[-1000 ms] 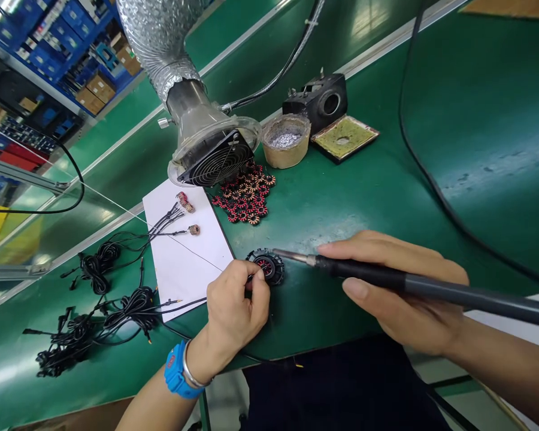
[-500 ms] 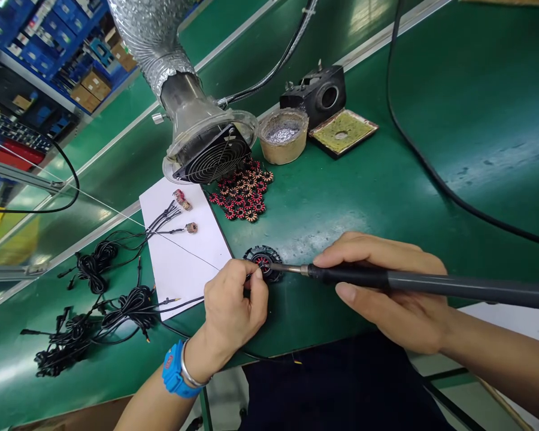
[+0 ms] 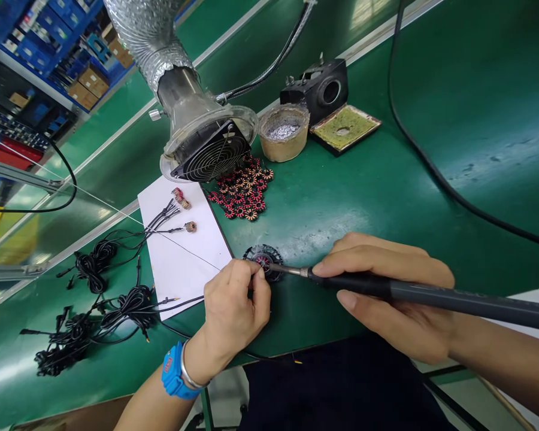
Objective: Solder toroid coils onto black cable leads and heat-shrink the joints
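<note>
My right hand [image 3: 395, 293] holds a dark soldering iron [image 3: 368, 284] like a pen, its tip pointing left. The tip meets a small round black part with a red-wound coil [image 3: 263, 257] at its centre, lying on the green bench. Beside this part my left hand [image 3: 238, 305] is closed in a pinch, with the fingertips near the iron's tip. A thin solder wire [image 3: 184, 248] runs from the upper left into that hand. What lies right between the fingertips is partly hidden. A black cable [image 3: 184, 300] passes under the left hand.
A fume extractor [image 3: 211, 143] hangs above a pile of red and copper coils [image 3: 242, 194]. Behind stand a solder pot [image 3: 284, 149], an iron holder [image 3: 317, 90] and a yellow sponge tray [image 3: 345, 129]. White paper [image 3: 184, 263] and bundled black cables [image 3: 132, 305] lie left. A thick cord [image 3: 426, 161] crosses the right side.
The rear of the soldering iron has dropped a little, and my right hand has shifted slightly down and right. The tip stays at the coil; my left hand barely moves.
</note>
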Motion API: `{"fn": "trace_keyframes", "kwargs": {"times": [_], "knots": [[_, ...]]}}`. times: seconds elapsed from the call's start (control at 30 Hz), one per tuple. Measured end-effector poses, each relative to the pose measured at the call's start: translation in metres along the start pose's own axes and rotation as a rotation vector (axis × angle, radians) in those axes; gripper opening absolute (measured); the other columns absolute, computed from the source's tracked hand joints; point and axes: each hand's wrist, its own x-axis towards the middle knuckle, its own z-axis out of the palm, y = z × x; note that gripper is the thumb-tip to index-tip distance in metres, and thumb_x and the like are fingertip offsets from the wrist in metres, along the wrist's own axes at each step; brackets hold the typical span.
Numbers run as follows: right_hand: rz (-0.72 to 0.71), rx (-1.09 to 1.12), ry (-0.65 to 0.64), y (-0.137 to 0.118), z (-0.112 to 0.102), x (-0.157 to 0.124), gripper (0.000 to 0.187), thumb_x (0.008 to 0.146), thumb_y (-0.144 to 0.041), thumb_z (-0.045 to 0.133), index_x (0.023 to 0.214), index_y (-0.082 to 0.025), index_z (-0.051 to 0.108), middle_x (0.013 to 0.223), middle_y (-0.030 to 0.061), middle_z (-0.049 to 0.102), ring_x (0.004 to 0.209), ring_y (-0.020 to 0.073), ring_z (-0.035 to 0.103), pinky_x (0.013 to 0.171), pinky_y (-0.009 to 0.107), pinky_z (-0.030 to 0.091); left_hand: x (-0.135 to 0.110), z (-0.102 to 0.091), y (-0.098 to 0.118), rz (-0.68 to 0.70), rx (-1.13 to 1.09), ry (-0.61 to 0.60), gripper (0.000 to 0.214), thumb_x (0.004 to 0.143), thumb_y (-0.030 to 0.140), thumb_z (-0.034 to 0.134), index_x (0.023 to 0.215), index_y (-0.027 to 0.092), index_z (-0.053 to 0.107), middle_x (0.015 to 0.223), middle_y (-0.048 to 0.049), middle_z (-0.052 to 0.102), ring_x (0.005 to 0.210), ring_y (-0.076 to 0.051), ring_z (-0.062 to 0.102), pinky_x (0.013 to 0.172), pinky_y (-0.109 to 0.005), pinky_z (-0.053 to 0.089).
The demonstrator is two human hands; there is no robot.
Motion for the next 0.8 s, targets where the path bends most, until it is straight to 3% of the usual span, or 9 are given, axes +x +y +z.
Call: {"fn": "trace_keyframes", "kwargs": {"times": [0.13,0.27,0.47,0.67,0.8], "knots": [[0.006,-0.003,0.087,-0.0039,0.0004,0.0021,0.03,0.075,-0.005,0.052,0.098,-0.02,0.064,0.072,0.0022,0.062,0.063,0.0145,0.056,0.052,0.028,0.046,0.0005,-0.0004,0.0007,0.01,0.016,0.009,0.008,0.088,0.016,0.05,0.082,0.018,0.056,0.066,0.0009,0.058,0.054,-0.012,0.053,0.053,-0.024,0.039],[0.002,-0.029,0.045,-0.0065,-0.0025,0.0043,0.03,0.075,-0.007,0.053,0.098,-0.021,0.064,0.072,0.0024,0.062,0.062,0.0156,0.057,0.051,0.029,0.047,0.0002,-0.0007,0.0,0.011,0.018,0.006,0.008,0.088,0.016,0.051,0.082,0.019,0.055,0.065,0.0014,0.058,0.054,-0.012,0.053,0.053,-0.024,0.039],[0.027,0.022,0.155,-0.0029,0.0038,-0.0016,0.028,0.076,-0.009,0.052,0.096,-0.021,0.066,0.071,0.003,0.062,0.061,0.0159,0.055,0.049,0.03,0.044,0.0,0.0003,-0.0009,-0.004,0.032,0.006,0.007,0.088,0.017,0.051,0.083,0.019,0.056,0.065,0.002,0.058,0.054,-0.012,0.054,0.054,-0.024,0.039],[0.052,0.009,0.155,-0.0024,0.0034,-0.0035,0.027,0.077,-0.009,0.051,0.096,-0.022,0.066,0.072,0.0031,0.062,0.062,0.0163,0.056,0.052,0.031,0.045,-0.0001,0.0006,-0.0006,-0.002,0.026,0.011,0.008,0.088,0.016,0.051,0.082,0.018,0.056,0.063,0.0016,0.056,0.054,-0.012,0.054,0.054,-0.024,0.04],[-0.019,0.011,0.12,-0.0024,-0.0027,0.0031,0.028,0.076,-0.008,0.052,0.098,-0.019,0.065,0.073,0.0035,0.062,0.064,0.016,0.057,0.052,0.03,0.046,-0.0005,0.0004,-0.0007,-0.004,0.016,0.011,0.009,0.087,0.015,0.051,0.081,0.018,0.056,0.063,0.0016,0.056,0.054,-0.012,0.054,0.053,-0.024,0.039]]}}
